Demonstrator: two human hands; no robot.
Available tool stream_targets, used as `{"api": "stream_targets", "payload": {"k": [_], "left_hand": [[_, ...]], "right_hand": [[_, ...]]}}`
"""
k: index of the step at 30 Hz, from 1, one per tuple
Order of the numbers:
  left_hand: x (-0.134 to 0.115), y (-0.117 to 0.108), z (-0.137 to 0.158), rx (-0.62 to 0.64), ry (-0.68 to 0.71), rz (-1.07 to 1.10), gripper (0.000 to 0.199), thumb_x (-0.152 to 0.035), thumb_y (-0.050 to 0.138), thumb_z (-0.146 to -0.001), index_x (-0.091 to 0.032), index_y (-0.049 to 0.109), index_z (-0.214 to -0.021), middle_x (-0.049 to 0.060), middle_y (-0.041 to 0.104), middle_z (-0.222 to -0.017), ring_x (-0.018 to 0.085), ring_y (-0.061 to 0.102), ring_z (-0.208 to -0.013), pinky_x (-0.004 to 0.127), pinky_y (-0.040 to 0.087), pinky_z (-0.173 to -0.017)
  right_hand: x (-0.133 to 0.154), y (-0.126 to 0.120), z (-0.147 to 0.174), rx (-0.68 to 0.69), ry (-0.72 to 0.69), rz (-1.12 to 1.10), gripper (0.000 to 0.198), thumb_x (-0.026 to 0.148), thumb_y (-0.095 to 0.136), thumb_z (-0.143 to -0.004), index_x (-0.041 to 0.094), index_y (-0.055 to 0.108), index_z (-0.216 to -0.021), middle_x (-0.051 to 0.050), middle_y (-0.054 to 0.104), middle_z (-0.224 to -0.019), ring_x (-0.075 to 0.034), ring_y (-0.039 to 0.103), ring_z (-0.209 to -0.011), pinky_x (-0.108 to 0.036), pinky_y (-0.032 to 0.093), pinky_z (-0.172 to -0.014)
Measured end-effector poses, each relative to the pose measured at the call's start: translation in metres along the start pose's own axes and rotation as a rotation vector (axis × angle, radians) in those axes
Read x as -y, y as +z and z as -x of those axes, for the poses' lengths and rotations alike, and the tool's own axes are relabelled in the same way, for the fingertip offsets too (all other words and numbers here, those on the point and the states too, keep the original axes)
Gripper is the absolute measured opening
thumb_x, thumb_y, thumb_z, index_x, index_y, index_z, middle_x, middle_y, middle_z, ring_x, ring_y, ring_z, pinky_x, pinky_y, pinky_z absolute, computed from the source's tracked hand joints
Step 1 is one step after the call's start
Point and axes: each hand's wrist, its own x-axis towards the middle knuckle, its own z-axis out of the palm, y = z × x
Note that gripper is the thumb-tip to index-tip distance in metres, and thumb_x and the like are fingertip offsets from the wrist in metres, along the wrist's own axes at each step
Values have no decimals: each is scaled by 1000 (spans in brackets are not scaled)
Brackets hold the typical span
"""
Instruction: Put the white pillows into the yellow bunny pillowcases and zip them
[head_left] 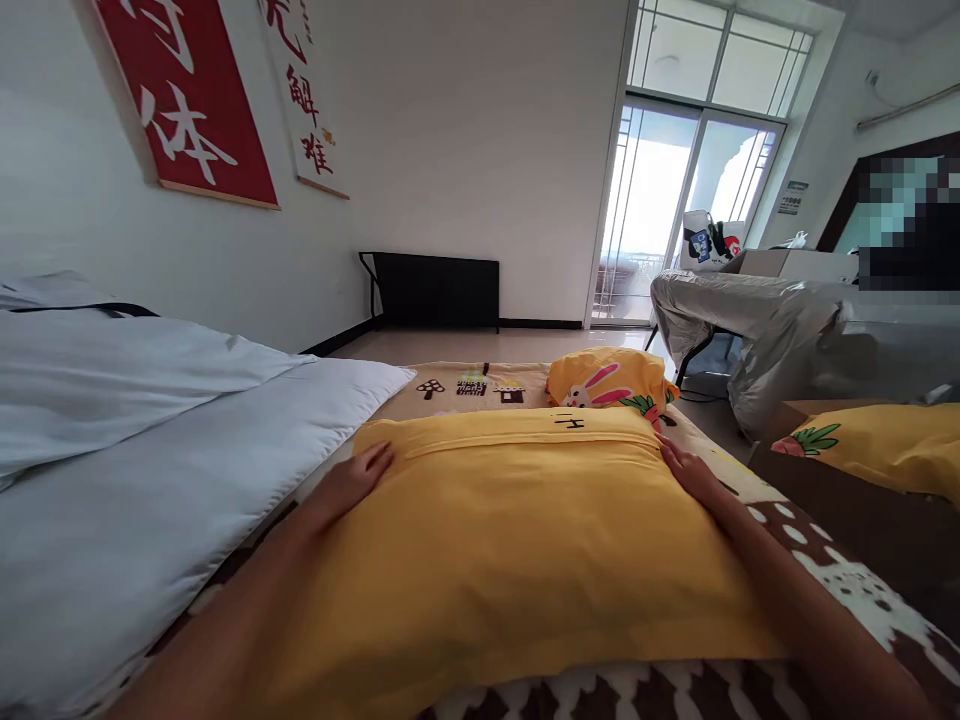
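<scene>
A plump yellow pillow (517, 530) lies in front of me on a patterned blanket (810, 545), with a seam and small dark marks along its far edge. My left hand (352, 487) is closed on the far left side of the pillow, fingers together over its edge. At the far right corner, my right hand (691, 474) grips the other side, its fingers along the edge; the thumb is hard to make out. Just beyond the pillow lies a bunched yellow cloth item (611, 378) with a rabbit and carrot print.
White pillows (225, 440) are piled on the left. To the right, a cardboard box (847, 510) has another yellow cloth item (885, 445) over it. Behind stands a plastic-covered table (757, 290). A black folded panel (437, 290) leans against the far wall near glass doors (675, 200).
</scene>
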Motion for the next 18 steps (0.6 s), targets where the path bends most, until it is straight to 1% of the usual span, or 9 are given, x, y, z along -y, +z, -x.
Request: {"api": "stream_targets", "payload": {"k": [3,5,6,8,10,11,13,15,18], "left_hand": [[-14,-30,3,-58,24,45,62,-44,37,-80,-12,47,-132,8,53,-133,25,52,-120,35,39,-102],[-29,-44,12,-117,72,95,56,-45,36,-82,-18,53,-127,4,57,-129,23,53,-118,33,40,-102],[-36,-47,18,-140,105,107,52,-46,35,-83,-21,57,-123,3,60,-126,23,55,-116,32,40,-101],[-48,-44,32,-135,185,86,52,-48,35,-83,-22,60,-120,2,61,-125,23,56,-114,32,42,-99],[-55,-31,44,-69,246,41,54,-49,34,-84,-22,58,-122,2,61,-125,23,58,-112,32,43,-97],[-56,-24,49,-37,258,28,54,-49,32,-84,-21,58,-123,2,61,-125,23,58,-112,32,44,-96],[-54,-9,57,-6,246,24,55,-48,28,-86,-21,59,-123,3,62,-123,22,58,-111,32,43,-95],[-51,-2,61,-26,231,26,56,-47,26,-87,-19,59,-122,4,62,-123,22,57,-111,32,42,-96],[-46,-5,63,-32,202,-7,56,-47,27,-86,-18,61,-120,6,63,-121,23,58,-110,32,43,-93]], "right_hand": [[0,-17,6,-73,51,8,48,42,32,-89,19,60,-120,-10,70,-105,-26,67,-92,-35,49,-76],[7,-25,12,-180,46,-12,45,39,34,-88,19,63,-115,-10,72,-99,-25,67,-86,-35,49,-75],[11,-27,15,-225,12,-24,44,37,35,-88,19,63,-115,-10,71,-100,-24,67,-87,-35,49,-77],[20,-27,21,-250,-107,-35,43,36,35,-88,20,62,-118,-9,68,-111,-24,64,-99,-36,47,-85],[27,-20,27,-207,-209,-23,42,34,34,-89,21,61,-119,-8,63,-121,-22,59,-111,-37,44,-93],[29,-16,30,-178,-225,-11,42,33,34,-89,21,61,-118,-7,62,-123,-22,57,-113,-36,43,-95],[30,-9,34,-139,-205,19,42,29,32,-89,20,62,-117,-8,62,-122,-21,57,-113,-36,43,-96],[29,-6,37,-122,-180,49,42,27,33,-88,19,63,-116,-8,63,-121,-21,58,-112,-36,43,-95],[24,-12,38,-90,-171,83,39,27,33,-88,19,64,-111,-8,66,-115,-22,60,-107,-36,44,-93]]}}
